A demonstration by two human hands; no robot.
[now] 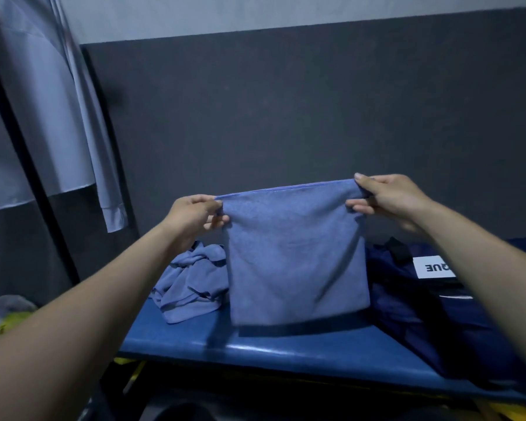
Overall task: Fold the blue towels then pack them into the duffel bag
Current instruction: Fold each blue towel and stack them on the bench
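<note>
Both hands have a grip on the blue towel [298, 262], left hand [192, 217] pinching one top corner and right hand [389, 202] pinching the other, so it hangs flat above the blue surface [255, 344]. Crumpled towels [192, 281] sit behind left (still unfolded), the navy duffel bag [422, 314] lies right.

Dim bluish light, soft focus (wide-angle bend at edges), faint glare on bench [255, 350].

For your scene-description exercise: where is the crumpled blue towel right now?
In the head view, the crumpled blue cloth towel lies on the blue padded bench, left of the hanging blue towel, below the left hand.
</note>
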